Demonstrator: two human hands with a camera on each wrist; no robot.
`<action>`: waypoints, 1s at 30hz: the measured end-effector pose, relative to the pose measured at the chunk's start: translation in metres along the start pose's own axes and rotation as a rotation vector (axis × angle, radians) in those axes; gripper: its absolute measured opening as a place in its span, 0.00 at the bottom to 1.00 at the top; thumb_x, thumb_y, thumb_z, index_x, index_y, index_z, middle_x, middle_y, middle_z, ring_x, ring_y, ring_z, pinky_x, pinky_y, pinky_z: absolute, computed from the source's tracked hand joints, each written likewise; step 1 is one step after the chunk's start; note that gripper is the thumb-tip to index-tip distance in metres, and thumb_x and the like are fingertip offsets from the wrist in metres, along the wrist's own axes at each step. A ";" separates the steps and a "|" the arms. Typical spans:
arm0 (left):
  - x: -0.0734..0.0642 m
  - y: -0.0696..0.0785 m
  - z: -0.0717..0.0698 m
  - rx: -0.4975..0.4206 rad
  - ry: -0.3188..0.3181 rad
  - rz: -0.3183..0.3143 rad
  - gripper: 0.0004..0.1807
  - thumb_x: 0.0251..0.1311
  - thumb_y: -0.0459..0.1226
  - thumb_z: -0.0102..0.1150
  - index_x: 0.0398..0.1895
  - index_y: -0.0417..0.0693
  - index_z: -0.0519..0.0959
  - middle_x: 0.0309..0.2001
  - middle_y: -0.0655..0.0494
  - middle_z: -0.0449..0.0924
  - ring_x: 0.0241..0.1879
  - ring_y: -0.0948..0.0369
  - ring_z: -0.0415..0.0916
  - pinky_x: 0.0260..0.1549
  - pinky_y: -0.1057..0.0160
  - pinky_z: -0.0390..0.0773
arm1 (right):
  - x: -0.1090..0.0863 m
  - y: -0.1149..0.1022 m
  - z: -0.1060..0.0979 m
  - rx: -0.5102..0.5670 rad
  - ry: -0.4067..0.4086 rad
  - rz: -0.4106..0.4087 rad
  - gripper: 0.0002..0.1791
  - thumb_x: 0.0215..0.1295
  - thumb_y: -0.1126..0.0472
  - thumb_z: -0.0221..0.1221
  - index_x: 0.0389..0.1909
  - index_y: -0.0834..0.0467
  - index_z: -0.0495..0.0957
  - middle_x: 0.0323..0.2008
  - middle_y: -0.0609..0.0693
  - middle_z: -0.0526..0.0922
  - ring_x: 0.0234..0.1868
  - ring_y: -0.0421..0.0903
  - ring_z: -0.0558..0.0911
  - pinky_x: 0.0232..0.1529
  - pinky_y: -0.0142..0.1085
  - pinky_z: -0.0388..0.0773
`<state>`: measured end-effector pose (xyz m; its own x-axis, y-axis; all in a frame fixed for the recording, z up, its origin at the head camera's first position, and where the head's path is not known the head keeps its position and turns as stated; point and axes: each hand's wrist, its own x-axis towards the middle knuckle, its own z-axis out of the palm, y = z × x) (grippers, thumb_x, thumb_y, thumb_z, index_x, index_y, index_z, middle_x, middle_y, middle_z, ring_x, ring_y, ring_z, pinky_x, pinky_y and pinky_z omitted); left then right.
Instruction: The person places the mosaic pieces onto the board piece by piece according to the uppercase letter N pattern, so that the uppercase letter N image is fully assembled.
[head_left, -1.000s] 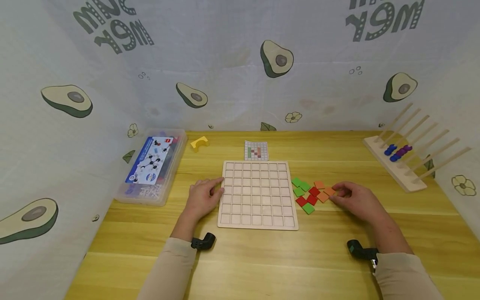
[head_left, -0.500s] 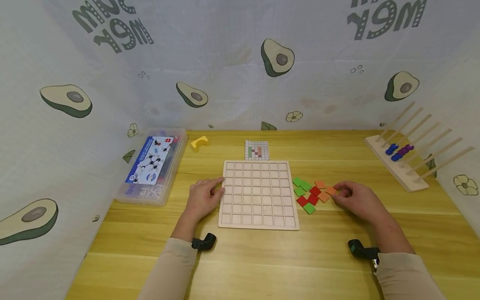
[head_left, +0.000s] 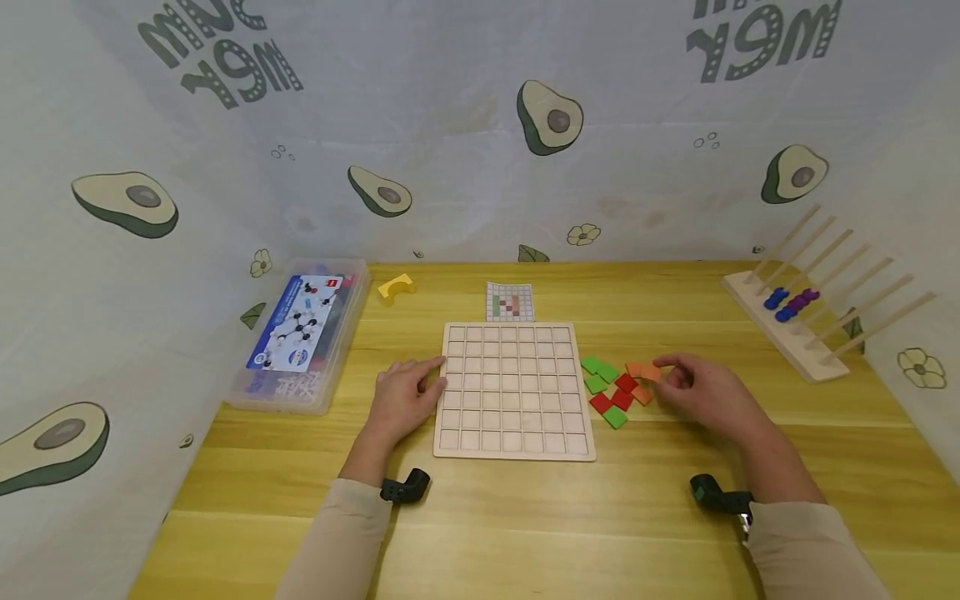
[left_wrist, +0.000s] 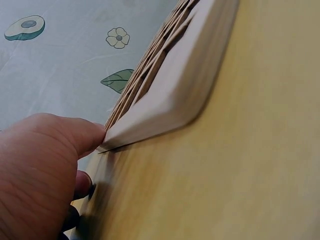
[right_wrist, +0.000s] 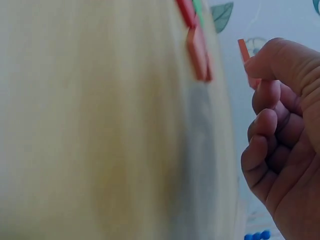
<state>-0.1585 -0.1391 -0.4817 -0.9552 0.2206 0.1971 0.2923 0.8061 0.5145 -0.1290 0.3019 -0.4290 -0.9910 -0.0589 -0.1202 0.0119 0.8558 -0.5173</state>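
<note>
— Avocado-print cloth walls in a yellow wooden table [head_left: 525,517]. What sits in the middle of it?

— A pale wooden grid board [head_left: 514,389], all its squares bare, with a small pattern card [head_left: 510,302] just behind its far edge.

— And the left hand [head_left: 405,397]?

— It rests on the table against the board's left edge, fingers relaxed and close together, the thumb tip touching the board's side, as the left wrist view shows [left_wrist: 65,145]. It holds nothing.

— The right hand [head_left: 705,392]?

— It is to the right of the board, by a loose cluster of green, red and orange tiles [head_left: 615,387]. Thumb and forefinger pinch an orange tile [head_left: 649,372] by its edge, and the other fingers curl into the palm. From the right wrist the tile [right_wrist: 244,52] is clear of the table, apart from the tiles lying there.

— Anything else on the table?

— A clear plastic box [head_left: 303,337] with a molecule picture on its lid stands at the left, a yellow arch block [head_left: 395,287] lies behind it, and a wooden peg rack [head_left: 795,329] with blue and purple beads sits at the far right.
</note>
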 end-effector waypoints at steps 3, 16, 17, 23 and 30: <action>0.000 0.000 -0.001 -0.002 -0.001 0.001 0.22 0.69 0.47 0.62 0.65 0.58 0.81 0.21 0.61 0.66 0.27 0.61 0.60 0.36 0.59 0.55 | 0.004 -0.012 -0.002 0.001 0.001 -0.030 0.22 0.71 0.55 0.61 0.59 0.64 0.77 0.34 0.51 0.77 0.33 0.46 0.73 0.31 0.33 0.68; 0.002 -0.001 0.001 0.006 0.007 0.004 0.21 0.69 0.46 0.62 0.64 0.57 0.82 0.22 0.62 0.66 0.27 0.61 0.60 0.36 0.59 0.55 | 0.026 -0.055 0.007 0.059 -0.042 -0.124 0.18 0.67 0.62 0.60 0.56 0.63 0.78 0.33 0.51 0.78 0.32 0.46 0.74 0.28 0.32 0.71; 0.002 -0.001 0.001 0.005 0.006 0.005 0.21 0.69 0.46 0.62 0.64 0.57 0.82 0.22 0.62 0.66 0.27 0.61 0.60 0.36 0.59 0.55 | 0.028 -0.056 0.011 0.063 -0.046 -0.138 0.18 0.66 0.62 0.60 0.56 0.63 0.79 0.32 0.51 0.78 0.31 0.46 0.74 0.28 0.32 0.71; 0.000 0.000 0.000 0.000 0.000 0.000 0.21 0.69 0.46 0.62 0.64 0.57 0.82 0.22 0.62 0.66 0.27 0.61 0.60 0.36 0.59 0.56 | 0.035 -0.064 0.036 0.103 -0.095 -0.180 0.17 0.68 0.61 0.62 0.56 0.62 0.79 0.31 0.49 0.78 0.28 0.44 0.73 0.26 0.32 0.70; -0.001 0.001 0.000 -0.005 0.009 0.006 0.21 0.69 0.46 0.62 0.63 0.56 0.82 0.21 0.62 0.66 0.27 0.61 0.61 0.37 0.58 0.57 | 0.036 -0.082 0.060 0.162 -0.101 -0.200 0.15 0.67 0.61 0.62 0.53 0.59 0.80 0.29 0.48 0.77 0.26 0.43 0.73 0.28 0.32 0.70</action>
<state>-0.1574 -0.1386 -0.4815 -0.9530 0.2208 0.2076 0.2985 0.8019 0.5175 -0.1580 0.1991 -0.4422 -0.9575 -0.2765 -0.0818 -0.1535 0.7290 -0.6670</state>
